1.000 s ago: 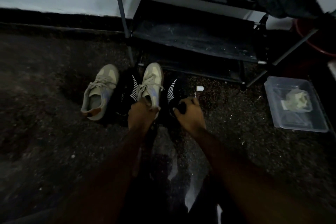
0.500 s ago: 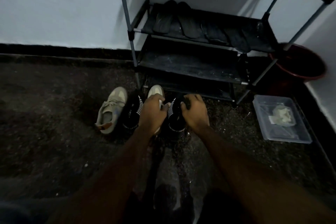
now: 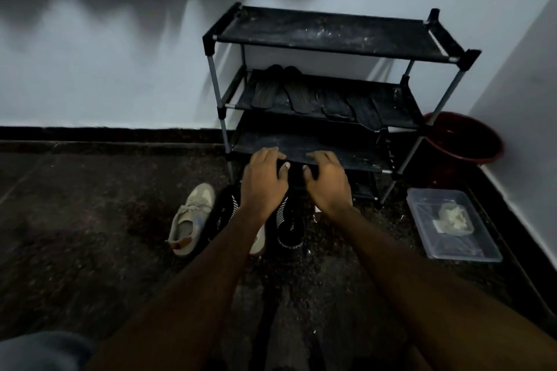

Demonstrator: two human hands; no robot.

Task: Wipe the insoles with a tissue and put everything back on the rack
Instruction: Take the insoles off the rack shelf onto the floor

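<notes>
The black shoe rack (image 3: pixel 328 34) stands against the wall. Several dark insoles (image 3: pixel 301 93) lie side by side on its middle shelf. On the floor in front lie two beige sneakers (image 3: pixel 193 217) and two black shoes with white stripes (image 3: pixel 289 229). My left hand (image 3: pixel 262 181) curls over the front of the second beige sneaker (image 3: pixel 258 239), of which only the heel shows. My right hand (image 3: pixel 327 185) grips the toe end of the right black shoe, thumb on it. Both hands are at the front edge of the lower shelf (image 3: pixel 331 147).
A clear plastic tray (image 3: pixel 428 235) with a crumpled tissue (image 3: pixel 455 215) sits on the floor to the right. A red basin (image 3: pixel 470 141) stands in the corner behind the rack. The rack's top shelf is dusty and bare. The floor is dark and speckled.
My view has lifted, so the whole rack now shows. Both hands have slid forward along the shoes toward the lower shelf's front edge.
</notes>
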